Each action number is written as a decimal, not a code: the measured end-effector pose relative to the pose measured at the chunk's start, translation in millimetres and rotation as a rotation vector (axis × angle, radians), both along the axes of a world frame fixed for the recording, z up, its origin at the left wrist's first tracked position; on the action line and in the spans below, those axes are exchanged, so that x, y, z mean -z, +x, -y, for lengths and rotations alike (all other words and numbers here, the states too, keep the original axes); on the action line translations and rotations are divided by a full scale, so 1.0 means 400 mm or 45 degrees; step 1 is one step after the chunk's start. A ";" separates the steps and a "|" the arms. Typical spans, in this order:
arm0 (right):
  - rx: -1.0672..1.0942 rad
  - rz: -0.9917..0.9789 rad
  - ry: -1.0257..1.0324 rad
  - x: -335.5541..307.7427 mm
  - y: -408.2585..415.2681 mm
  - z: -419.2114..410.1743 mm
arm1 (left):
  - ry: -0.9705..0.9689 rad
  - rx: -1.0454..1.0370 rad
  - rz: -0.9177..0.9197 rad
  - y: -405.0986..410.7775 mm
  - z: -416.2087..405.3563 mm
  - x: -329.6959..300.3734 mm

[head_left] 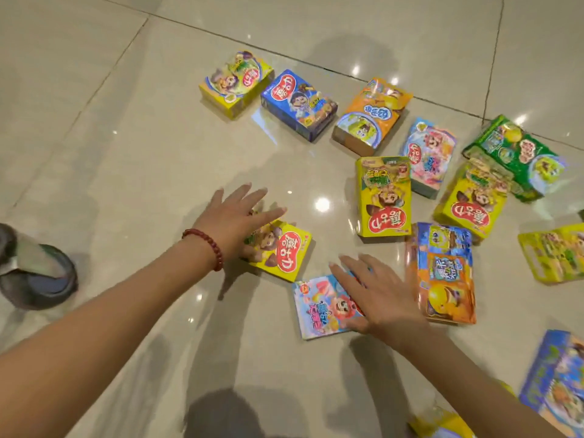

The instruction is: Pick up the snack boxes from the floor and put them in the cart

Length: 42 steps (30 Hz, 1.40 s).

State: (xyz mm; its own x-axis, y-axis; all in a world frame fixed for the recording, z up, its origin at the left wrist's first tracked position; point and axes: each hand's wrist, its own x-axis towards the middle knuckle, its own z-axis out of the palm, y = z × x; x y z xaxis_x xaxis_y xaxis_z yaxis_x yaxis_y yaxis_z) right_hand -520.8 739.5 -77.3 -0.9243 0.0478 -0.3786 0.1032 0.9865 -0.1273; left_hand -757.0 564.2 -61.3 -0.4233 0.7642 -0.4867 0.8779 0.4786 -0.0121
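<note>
**Hands spread over the two nearest boxes**

My left hand (235, 216) hung flat, fingers apart, gripping nothing, over the near-left end of the yellow box (278, 251). That box lay flat on the floor (126, 153), its long axis running from my left hand toward the lower right. My right hand (376, 298), also spread and empty, covered the right edge of the pink box (322, 306), which sat just below the yellow box. I judged each hand nearest its own box.

The single head camera looks steeply down and forward at the tiled floor (132, 159) from close above, so both forearms enter from the bottom edge of the view.
</note>
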 end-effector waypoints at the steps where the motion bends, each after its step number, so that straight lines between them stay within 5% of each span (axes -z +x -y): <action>1: -0.019 -0.019 0.010 0.016 0.001 -0.005 | -0.010 0.000 0.021 -0.013 -0.005 0.016; 8: -0.015 -0.083 -0.042 0.044 0.000 -0.018 | -0.002 -0.194 0.311 -0.032 -0.003 0.045; 14: 0.028 0.159 -0.085 -0.019 -0.025 -0.002 | -0.051 -0.275 0.389 0.006 0.021 0.036; 24: 0.038 0.225 -0.032 -0.053 0.011 0.003 | 0.268 -0.535 0.583 0.155 0.104 0.072; 29: 0.189 0.250 -0.336 -0.068 0.053 -0.012 | 0.430 -0.741 0.808 0.186 0.136 0.047; 35: 0.929 -0.128 -1.016 -0.268 0.101 0.033 | 0.813 -1.211 0.977 0.243 0.198 -0.172; 42: 1.171 -0.365 -1.275 -0.622 0.048 0.115 | 1.207 -1.418 0.930 0.303 0.240 -0.573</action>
